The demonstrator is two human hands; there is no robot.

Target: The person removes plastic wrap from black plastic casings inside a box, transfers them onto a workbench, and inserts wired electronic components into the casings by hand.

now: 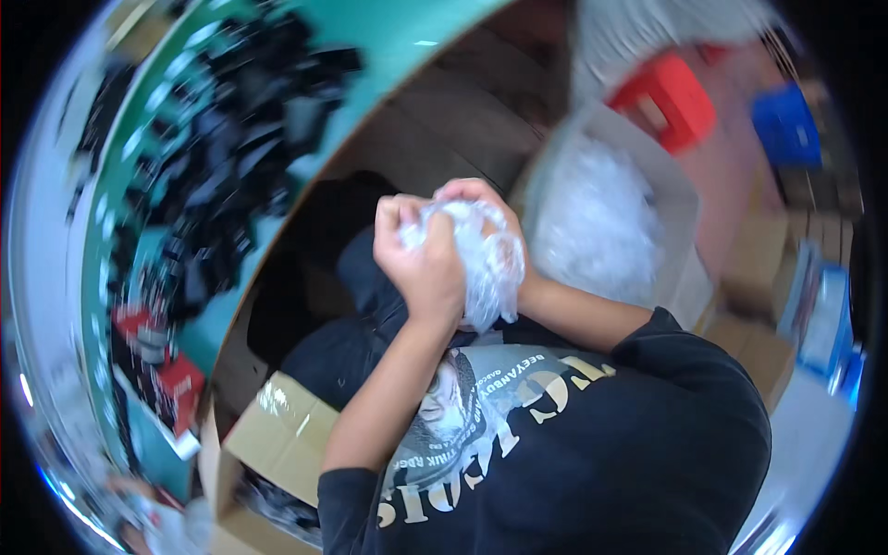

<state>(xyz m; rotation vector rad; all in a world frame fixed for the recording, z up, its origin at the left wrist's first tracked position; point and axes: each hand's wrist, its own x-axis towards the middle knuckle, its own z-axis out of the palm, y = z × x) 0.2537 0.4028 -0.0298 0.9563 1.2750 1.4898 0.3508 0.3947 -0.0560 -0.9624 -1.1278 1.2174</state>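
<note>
My left hand (425, 264) is closed on a bunch of crumpled clear plastic (492, 282), and my right hand (504, 222) grips its far side, partly hidden. The bunch sits in front of my chest; I likely use both hands because it is limp and loose. To my right stands a large container (683, 199) with a heap of similar clear film (597, 222), probably placed within easy reach. To my left, an open carton (282, 425) sits below the green table (398, 42), where blurred black pieces (250, 139) lie piled. Beyond are a red bin (680, 102) and a blue bin (786, 125).
</note>
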